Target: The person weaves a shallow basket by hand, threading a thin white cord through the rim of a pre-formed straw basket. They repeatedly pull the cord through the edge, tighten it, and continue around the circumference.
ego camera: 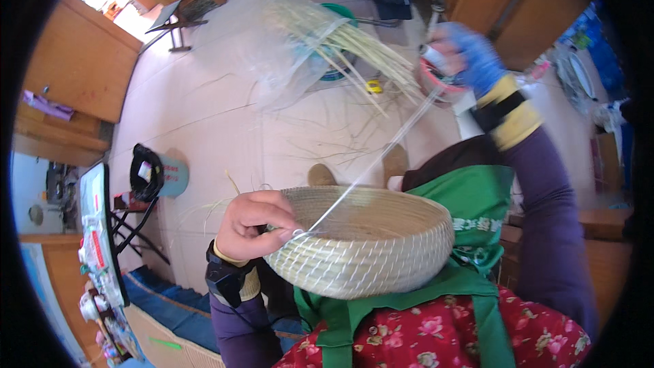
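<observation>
A coiled grass basket (357, 260) with white stitching rests against my lap, open side up. My left hand (260, 222) is bare and pinches its rim at the left, where a small loop of white thread lies by the thumb. From that spot a taut doubled white thread (365, 176) runs up to my right hand (465, 59). That hand wears a blue glove, is blurred by motion, and is raised at the upper right. A white piece with a dark end shows at its fingers; I cannot tell if it is a finger wrap or a tool.
Bundled grass stalks (363, 46) in clear plastic lie ahead, near a yellow tape measure (374, 86). A pink-rimmed container (442, 93) stands beneath my right hand. A lined bin (173, 176) and a folding stool (173, 25) are to the left. Loose stalks litter the tiled floor.
</observation>
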The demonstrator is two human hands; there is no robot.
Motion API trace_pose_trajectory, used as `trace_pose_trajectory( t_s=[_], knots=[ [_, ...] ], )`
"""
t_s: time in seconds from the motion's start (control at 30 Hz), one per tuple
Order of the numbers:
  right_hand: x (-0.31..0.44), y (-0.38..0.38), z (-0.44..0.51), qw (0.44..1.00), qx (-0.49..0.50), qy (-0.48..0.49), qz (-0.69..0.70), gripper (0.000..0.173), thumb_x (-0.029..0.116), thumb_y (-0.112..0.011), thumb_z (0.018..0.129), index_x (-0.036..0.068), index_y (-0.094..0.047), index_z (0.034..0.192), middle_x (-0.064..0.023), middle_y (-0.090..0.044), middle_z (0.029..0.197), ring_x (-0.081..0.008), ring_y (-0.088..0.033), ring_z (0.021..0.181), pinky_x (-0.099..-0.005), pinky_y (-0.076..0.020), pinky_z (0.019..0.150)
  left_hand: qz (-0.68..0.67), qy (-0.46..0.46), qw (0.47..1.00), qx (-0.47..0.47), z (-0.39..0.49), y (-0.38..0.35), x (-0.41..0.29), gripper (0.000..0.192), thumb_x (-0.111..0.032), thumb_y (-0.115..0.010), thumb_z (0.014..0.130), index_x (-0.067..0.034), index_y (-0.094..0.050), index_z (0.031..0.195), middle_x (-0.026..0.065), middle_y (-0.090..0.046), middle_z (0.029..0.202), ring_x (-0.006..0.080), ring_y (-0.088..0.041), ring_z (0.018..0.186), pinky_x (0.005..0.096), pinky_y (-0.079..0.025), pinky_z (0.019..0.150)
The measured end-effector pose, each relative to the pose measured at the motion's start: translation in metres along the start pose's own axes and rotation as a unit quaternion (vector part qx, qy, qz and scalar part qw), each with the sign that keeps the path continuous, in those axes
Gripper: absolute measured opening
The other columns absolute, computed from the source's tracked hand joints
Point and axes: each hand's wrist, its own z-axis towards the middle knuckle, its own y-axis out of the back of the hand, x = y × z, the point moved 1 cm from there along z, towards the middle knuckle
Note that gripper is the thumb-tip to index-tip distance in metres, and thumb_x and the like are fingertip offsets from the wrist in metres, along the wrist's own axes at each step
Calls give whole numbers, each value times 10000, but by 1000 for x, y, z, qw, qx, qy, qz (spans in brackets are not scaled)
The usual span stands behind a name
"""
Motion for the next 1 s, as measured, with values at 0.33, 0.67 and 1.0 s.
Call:
trace_pose_trajectory(
  t_s=[0.33, 0.67, 1.0],
  knots=[
    [27, 31, 13, 949, 92, 119, -277, 403, 358, -605, 928, 121, -641, 1252, -79, -600, 1231, -218, -535, 1078, -339, -446, 900, 17, -69, 995, 67, 21, -9, -6, 143, -4, -700, 812, -10, -733, 951, 107, -655, 808, 224, -657, 641, 302, -481, 538],
    [-47, -210, -70, 730, 671, -122, -40, 253, 247, -686, 883, 58, -721, 1047, -57, -683, 795, -104, -628, 736, -292, -489, 641, 26, -73, 994, 83, 36, -15, -3, 132, -20, -703, 813, -29, -725, 943, 85, -647, 809, 219, -650, 605, 295, -484, 512],
    [-84, -103, 35, 845, 444, 73, -289, 320, 264, -697, 852, 7, -698, 1041, -117, -720, 918, -184, -682, 802, -331, -522, 769, 9, -60, 996, 59, 34, -17, 13, 134, -6, -697, 767, -6, -738, 894, 103, -645, 781, 207, -633, 582, 298, -468, 508]
  ],
)
